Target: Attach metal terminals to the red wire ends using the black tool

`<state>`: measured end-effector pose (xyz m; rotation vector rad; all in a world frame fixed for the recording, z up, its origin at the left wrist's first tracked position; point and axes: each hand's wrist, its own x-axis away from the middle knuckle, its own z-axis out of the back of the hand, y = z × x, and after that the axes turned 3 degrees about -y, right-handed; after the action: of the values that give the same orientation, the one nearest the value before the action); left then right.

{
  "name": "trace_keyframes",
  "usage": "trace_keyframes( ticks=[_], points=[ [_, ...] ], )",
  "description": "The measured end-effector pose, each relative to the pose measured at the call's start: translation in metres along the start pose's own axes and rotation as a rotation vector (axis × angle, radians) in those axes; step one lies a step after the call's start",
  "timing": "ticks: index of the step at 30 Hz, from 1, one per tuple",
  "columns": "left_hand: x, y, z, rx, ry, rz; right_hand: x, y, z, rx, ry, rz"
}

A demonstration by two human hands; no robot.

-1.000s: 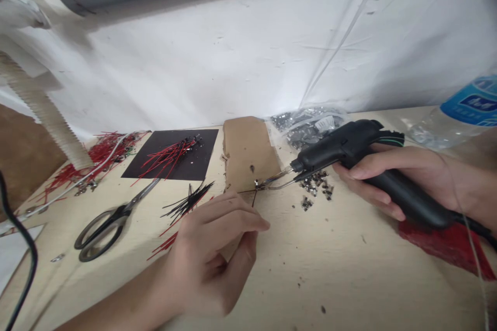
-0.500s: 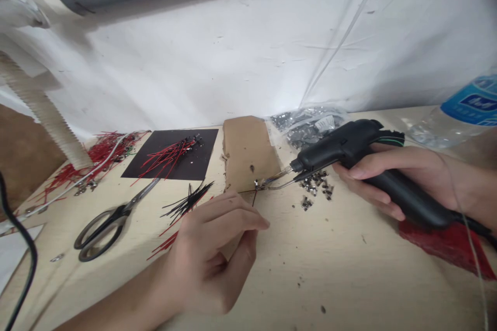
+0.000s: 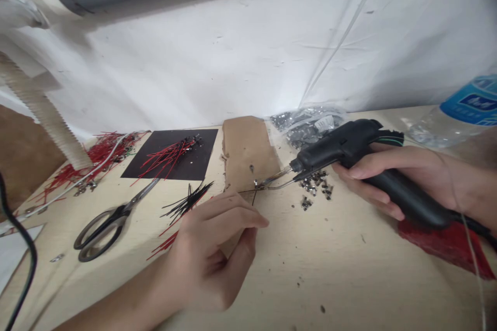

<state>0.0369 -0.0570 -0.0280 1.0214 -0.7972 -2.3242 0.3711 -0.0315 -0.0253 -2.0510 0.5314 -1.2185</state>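
My right hand [image 3: 392, 176] is wrapped round the grip of a black soldering gun [image 3: 337, 150]. The gun's metal tip and the thin feed tube below it meet at a small metal terminal [image 3: 256, 184] on the near edge of a cardboard piece [image 3: 248, 145]. My left hand [image 3: 223, 248] is closed in a pinch just in front of that spot. A thin black wire [image 3: 254, 197] runs from the terminal down to its fingers, which partly hide it. Small loose metal terminals [image 3: 316, 184] lie beneath the gun's nose.
Scissors [image 3: 111, 225] lie at the left, near cut black wires [image 3: 190, 200] and red ones. Wired pieces [image 3: 173, 155] rest on a dark sheet [image 3: 134, 165]. Behind are a bag of metal parts [image 3: 310, 121] and a ribbed hose [image 3: 46, 108]; a water bottle [image 3: 458, 114] stands right.
Almost nothing differs. Both hands, the soldering gun and the terminal stay in practically the same place.
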Motion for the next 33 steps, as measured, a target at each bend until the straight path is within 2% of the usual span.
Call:
trace_keyframes(
  ticks=[33],
  points=[
    [-0.0003,0.0010,-0.0001,0.017,-0.005,0.007,-0.0031,0.0014,0.0047,0.009,-0.017,0.028]
  ],
)
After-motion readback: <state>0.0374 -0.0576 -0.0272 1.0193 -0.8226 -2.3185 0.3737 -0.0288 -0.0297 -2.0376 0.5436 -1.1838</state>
